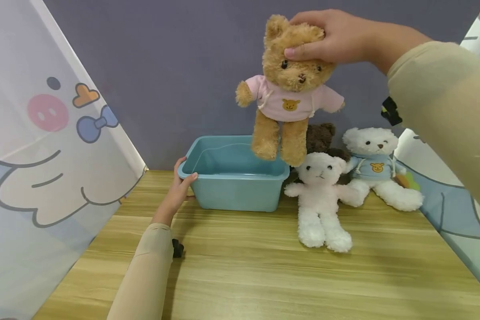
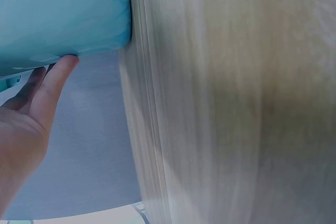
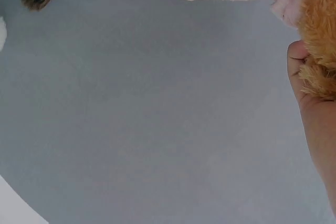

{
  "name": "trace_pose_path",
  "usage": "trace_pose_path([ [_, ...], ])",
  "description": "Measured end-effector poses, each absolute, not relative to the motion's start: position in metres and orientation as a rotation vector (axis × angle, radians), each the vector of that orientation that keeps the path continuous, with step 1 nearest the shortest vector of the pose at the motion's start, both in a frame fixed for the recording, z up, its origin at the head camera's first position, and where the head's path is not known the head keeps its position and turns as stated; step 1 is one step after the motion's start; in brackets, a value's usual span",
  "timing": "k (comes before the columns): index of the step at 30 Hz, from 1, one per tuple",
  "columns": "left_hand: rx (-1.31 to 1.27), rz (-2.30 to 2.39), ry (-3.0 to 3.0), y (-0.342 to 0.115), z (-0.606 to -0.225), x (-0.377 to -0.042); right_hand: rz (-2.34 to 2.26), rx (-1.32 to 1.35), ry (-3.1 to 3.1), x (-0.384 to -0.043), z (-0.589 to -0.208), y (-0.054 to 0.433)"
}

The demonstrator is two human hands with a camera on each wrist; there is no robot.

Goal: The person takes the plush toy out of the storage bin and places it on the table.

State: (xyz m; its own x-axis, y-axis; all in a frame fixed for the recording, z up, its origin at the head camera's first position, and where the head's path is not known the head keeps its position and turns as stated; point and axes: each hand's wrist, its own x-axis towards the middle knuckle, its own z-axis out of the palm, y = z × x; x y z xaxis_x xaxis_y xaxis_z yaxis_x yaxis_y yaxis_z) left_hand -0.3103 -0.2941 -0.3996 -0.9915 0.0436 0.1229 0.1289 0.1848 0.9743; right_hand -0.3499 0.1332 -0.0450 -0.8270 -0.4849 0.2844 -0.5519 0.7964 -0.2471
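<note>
My right hand point(image 1: 332, 38) grips the head of a tan teddy bear point(image 1: 282, 138) in a pink hoodie, thumb across its forehead. The bear hangs upright in the air, its feet overlapping the right part of a blue plastic bin point(image 1: 236, 193) in the head view. In the right wrist view the fingers curl into the bear's fur point(image 3: 323, 24). My left hand point(image 1: 178, 189) holds the bin's left end at the rim, thumb on the front edge. From the left wrist view, its fingers point(image 2: 55, 85) press against the bin's side point(image 2: 63, 19).
Right of the bin, a white teddy bear point(image 1: 324, 222) leans against a dark brown bear point(image 1: 320, 138), mostly hidden behind it. Farther right sits a white bear in a blue hoodie point(image 1: 378, 166). All stand on a wooden table point(image 1: 264, 266) before a grey wall point(image 1: 164, 66).
</note>
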Motion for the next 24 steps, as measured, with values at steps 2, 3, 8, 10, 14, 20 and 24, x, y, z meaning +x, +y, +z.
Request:
trace_pose_path([
  [2, -0.171, -1.960, -2.361, -0.295, -0.399, -0.310, 0.471, 0.782, -2.779, -0.349, -0.045, 0.142],
  [3, -0.170, -1.960, -2.360, -0.295, -0.399, -0.309, 0.477, 0.762, -2.784, -0.348, -0.045, 0.146],
  [8, -0.182, -1.954, -2.356, -0.299, -0.395, -0.306, 0.471, 0.685, -2.798, -0.338, -0.043, 0.169],
  [10, -0.185, -1.951, -2.354, -0.301, -0.393, -0.303, 0.451, 0.661, -2.807, -0.334, -0.042, 0.178],
  [14, -0.181, -1.953, -2.354, -0.304, -0.389, -0.298, 0.447, 0.700, -2.737, -0.329, -0.043, 0.205],
  [20, -0.198, -1.958, -2.350, -0.304, -0.381, -0.295, 0.447, 0.726, -2.619, -0.326, -0.051, 0.260],
  [24, -0.196, -1.958, -2.360, -0.305, -0.381, -0.294, 0.292, 0.596, -2.675, -0.316, -0.060, 0.281],
])
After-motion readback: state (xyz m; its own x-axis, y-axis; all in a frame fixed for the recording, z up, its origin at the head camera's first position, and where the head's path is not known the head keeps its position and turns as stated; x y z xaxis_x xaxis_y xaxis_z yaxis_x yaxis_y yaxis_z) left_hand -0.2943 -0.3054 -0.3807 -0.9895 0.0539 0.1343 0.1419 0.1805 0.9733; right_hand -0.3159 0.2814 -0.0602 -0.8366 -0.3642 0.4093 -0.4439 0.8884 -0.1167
